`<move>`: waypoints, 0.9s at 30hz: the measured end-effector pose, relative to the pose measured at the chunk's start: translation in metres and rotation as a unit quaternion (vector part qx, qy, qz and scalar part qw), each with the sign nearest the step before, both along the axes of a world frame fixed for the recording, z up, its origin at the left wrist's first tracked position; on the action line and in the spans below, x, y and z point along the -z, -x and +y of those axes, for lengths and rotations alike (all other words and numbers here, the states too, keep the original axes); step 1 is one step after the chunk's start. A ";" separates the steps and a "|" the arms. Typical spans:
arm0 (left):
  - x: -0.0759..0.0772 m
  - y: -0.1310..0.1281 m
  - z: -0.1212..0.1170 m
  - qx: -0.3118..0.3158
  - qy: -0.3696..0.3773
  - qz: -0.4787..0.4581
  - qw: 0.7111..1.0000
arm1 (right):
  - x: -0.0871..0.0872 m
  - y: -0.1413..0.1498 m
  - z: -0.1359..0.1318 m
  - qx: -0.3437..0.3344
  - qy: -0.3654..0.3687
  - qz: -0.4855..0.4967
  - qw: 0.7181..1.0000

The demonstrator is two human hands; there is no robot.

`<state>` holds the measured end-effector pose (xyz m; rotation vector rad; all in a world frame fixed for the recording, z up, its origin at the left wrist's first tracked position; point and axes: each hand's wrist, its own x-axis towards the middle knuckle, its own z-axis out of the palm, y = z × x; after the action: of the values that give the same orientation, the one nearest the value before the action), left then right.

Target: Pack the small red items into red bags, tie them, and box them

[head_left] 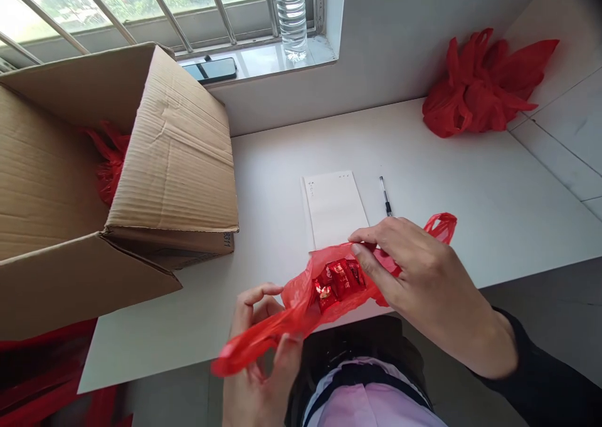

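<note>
A thin red plastic bag [294, 308] is stretched between my two hands at the table's front edge. Its mouth gapes upward, showing several shiny red wrapped packets [339, 281] inside. My right hand [414, 264] pinches the bag's far right rim between thumb and fingers, and one bag handle [442, 226] sticks out behind it. On the near left, my left hand [263, 352] has its fingers curled around the other side of the bag. A notepad [335, 204] with a little writing lies just beyond the bag, with a black pen [385, 196] to its right.
A large opened cardboard box [183, 157] stands at left, holding a tied red bag [111, 167]. Another tied red bag [480, 91] sits at the back right against the wall. On the windowsill are a water bottle [291, 16] and a phone [211, 69].
</note>
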<state>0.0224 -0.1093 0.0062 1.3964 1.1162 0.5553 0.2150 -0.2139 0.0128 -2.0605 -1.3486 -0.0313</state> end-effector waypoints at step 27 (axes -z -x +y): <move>-0.011 -0.006 0.006 -0.038 -0.009 -0.054 0.998 | -0.012 0.036 -0.007 -0.205 0.052 0.125 0.969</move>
<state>0.0283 -0.1037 0.0175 1.3266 1.0825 0.6891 0.1789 -0.2208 0.0244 -1.7570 -1.6092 0.4720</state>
